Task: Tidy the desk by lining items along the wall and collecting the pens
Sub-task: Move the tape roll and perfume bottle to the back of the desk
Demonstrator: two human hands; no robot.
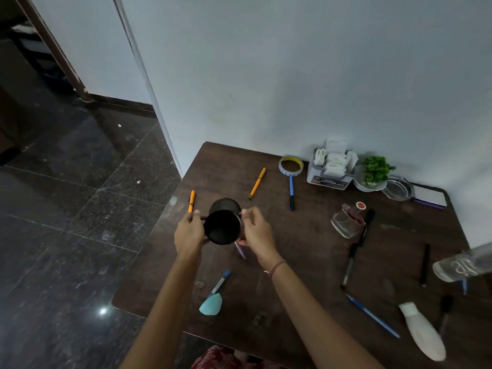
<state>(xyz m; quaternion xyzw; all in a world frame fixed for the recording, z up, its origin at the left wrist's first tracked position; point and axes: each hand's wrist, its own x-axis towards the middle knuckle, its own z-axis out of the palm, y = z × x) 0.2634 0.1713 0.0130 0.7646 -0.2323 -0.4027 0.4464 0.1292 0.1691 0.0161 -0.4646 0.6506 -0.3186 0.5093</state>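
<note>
Both my hands hold a black cup-shaped pen holder (222, 228) above the desk's left part, its dark mouth facing me. My left hand (187, 234) grips its left side; my right hand (257, 233) grips its right side. Pens lie scattered on the brown desk (306, 251): an orange pen (191, 201) just left of the holder, another orange pen (257, 183) behind it, a blue pen (291, 193), a pink pen (241, 251) under my right hand, a blue-capped pen (220, 283), and black and blue pens (349, 265) at the right.
Along the wall stand a tape roll (290, 164), a tissue organiser (331, 166), a small green plant (372, 173), a glass ashtray (398, 187) and a notepad (431, 197). A glass perfume bottle (347, 221), a teal sponge (211, 304), a white bottle (423, 332) and a clear bottle (463, 265) lie loose.
</note>
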